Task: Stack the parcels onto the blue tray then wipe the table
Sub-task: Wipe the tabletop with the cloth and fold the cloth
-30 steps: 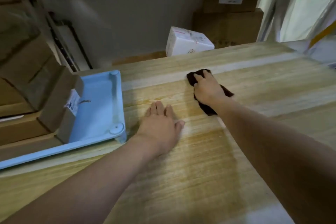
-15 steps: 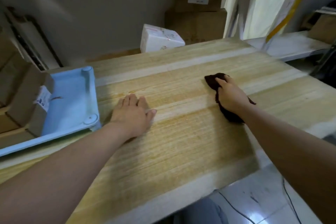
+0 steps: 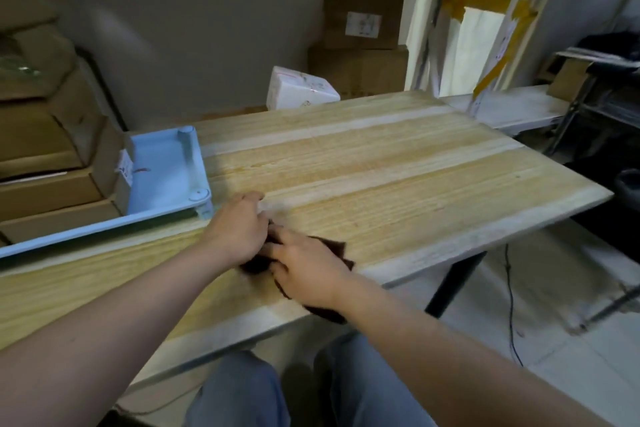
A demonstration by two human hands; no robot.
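Note:
A dark brown cloth (image 3: pixel 334 251) lies near the front edge of the wooden table (image 3: pixel 381 180). My right hand (image 3: pixel 306 270) presses flat on it with fingers spread. My left hand (image 3: pixel 239 229) sits just left of it, fingers bent toward the cloth's edge, their tips hidden. The blue tray (image 3: pixel 162 170) stands at the table's left end, and brown cardboard parcels (image 3: pixel 52 184) are stacked on its left part, one with a white label (image 3: pixel 125 170).
A white box (image 3: pixel 301 92) sits beyond the table's far edge, with brown cartons (image 3: pixel 360 45) stacked behind it. A shelf frame with yellow tape (image 3: pixel 485 45) stands at the right. My knees show under the table's front edge.
My right hand dragged the cloth from the table's middle back toward the front edge, beside my left hand. My left hand went from lying flat to fingers bent at the cloth. The view swung right.

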